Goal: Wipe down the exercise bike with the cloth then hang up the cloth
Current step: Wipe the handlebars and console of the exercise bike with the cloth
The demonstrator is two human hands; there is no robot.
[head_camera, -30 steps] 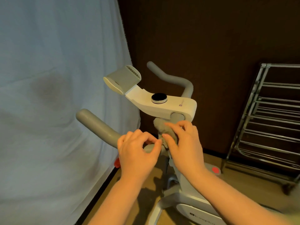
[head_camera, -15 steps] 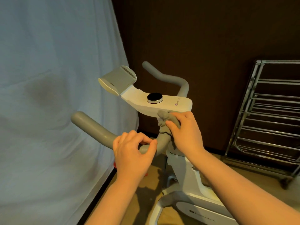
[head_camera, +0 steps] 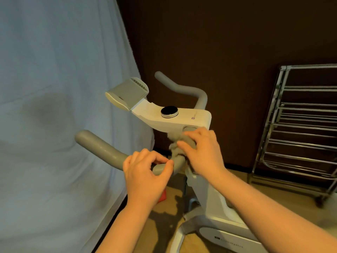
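Right hand grips soft, light cloth bunched against handlebar stem; left hand, at seven o'clock, curled, holds nothing. Regrip cloth's bunched middle.

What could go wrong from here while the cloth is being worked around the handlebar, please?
1. The cloth is bunched into a small wad under the right hand, so it may skip parts of the handlebar.
2. The left hand seems to pinch only a bit of cloth near the bend; it could slip free.
3. The knob sits just above and might get bumped.
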